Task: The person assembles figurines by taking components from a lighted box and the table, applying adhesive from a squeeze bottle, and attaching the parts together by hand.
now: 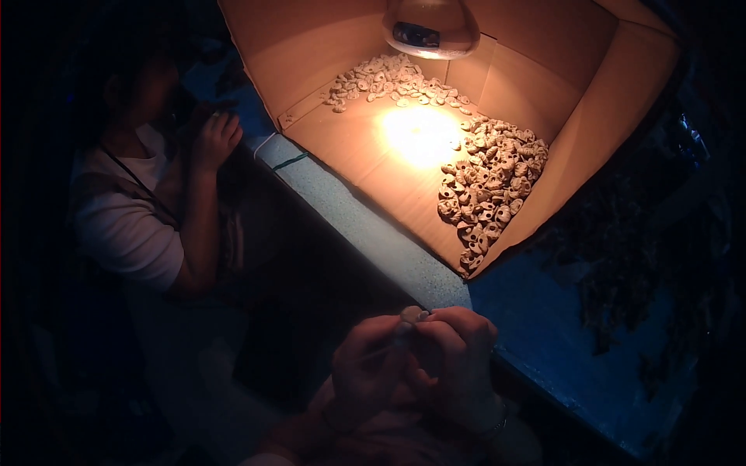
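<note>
Head view looks down on two hands raised close together near the lower middle of the picture, over the near edge of a blue table (544, 342). Left hand (369, 365) and right hand (458, 353) meet at a small pale piece (412, 314), which sits at the top of both hands; the fingers of each hand are curled and pressed together around it, pinching it from either side. The light is dim there, so the exact grip of each fingertip cannot be told.

Farther back on the table lies an open cardboard box (350, 147), its flaps spread, lit by a lamp (430, 27) hanging just above its far side. A bright patch of light falls on the box floor between two heaps. One heap of flat pale pieces (392, 81) lies toward the far side of the box, under the lamp. A second, larger heap of chunkier pierced pieces (489, 186) lies along the right side of the box, running down to its near right corner.

Beyond the left edge of the table sits another person (132, 210) in a light top, one hand (214, 136) lifted near the face, well apart from the box. Dark scraps (622, 256) lie on the table right of the box.
</note>
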{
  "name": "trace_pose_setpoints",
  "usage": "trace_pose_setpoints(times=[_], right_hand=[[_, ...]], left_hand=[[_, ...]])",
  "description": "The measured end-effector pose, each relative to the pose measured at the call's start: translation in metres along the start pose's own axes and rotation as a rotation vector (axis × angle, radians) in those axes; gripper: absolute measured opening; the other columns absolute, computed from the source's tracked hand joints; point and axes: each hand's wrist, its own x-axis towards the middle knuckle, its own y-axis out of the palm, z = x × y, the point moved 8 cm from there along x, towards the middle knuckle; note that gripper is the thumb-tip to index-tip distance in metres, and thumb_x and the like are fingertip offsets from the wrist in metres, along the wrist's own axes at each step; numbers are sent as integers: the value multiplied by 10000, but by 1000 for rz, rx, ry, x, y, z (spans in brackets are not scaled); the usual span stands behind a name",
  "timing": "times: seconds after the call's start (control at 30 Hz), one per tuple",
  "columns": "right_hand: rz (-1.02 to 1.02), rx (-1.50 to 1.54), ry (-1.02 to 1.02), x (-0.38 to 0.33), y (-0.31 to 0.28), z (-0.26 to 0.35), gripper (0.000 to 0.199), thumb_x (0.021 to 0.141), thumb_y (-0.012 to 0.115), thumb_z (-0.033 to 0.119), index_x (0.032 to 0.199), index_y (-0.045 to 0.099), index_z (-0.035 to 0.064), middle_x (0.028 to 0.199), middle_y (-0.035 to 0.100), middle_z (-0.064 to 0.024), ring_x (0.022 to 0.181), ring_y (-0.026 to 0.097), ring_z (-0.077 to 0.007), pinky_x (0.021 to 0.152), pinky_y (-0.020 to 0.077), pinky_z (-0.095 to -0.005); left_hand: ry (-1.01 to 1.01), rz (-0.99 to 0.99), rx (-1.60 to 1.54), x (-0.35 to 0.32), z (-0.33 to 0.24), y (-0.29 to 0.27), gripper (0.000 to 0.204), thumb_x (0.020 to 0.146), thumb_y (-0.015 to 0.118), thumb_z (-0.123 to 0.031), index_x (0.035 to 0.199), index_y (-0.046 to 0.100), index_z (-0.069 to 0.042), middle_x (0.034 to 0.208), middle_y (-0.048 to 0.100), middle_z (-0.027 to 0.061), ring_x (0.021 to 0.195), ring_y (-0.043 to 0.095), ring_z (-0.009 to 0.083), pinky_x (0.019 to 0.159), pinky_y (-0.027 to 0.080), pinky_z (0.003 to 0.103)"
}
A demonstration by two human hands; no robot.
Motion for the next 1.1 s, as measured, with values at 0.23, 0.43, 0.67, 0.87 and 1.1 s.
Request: trace_pose_setpoints(times=[0.23, 0.43, 0.67, 0.87, 1.1], right_hand=[[-152, 70, -3, -15, 3, -22, 505, 684, 749, 218, 1074, 463, 76, 983, 517, -77, 937, 519, -227, 776, 381, -366], [-146, 996, 386, -26, 18, -58, 526, 686, 767, 155, 1091, 445, 65, 1091, 433, -106, 991, 494, -197, 857, 409, -347], [7, 1484, 438, -38, 26, -58, 615, 597, 815, 146, 1084, 452, 48, 1111, 424, -92, 1023, 478, -173, 883, 411, -314], [-5, 1476, 518, -36, 23, -62, 608, 587, 832, 193, 1050, 466, 44, 1098, 448, -96, 1002, 487, -163, 869, 421, -297], [11, 1329, 602, -44, 16, -52, 619, 670, 764, 156, 1180, 431, 46, 1133, 429, -78, 1061, 479, -188, 906, 401, -317]], left_hand=[[7, 94, 67, 6, -4, 16, 306, 849, 593, -45, 1114, 458, 30, 1098, 547, 161, 988, 567, 181, 783, 486, 268], [184, 265, 411, 16, -39, 18, 622, 708, 765, -307, 1170, 473, -9, 1075, 525, 163, 940, 566, 260, 788, 484, 336], [265, 361, 473, 21, -44, 38, 745, 573, 846, -323, 1161, 499, -27, 1050, 476, 124, 927, 529, 232, 777, 471, 315], [295, 295, 500, 23, -43, 39, 765, 563, 811, -486, 1113, 539, -28, 933, 494, 83, 786, 515, 148, 651, 461, 258], [335, 298, 496, 21, -54, 37, 733, 587, 815, -428, 1146, 560, -27, 897, 530, 72, 768, 540, 161, 634, 464, 262]])
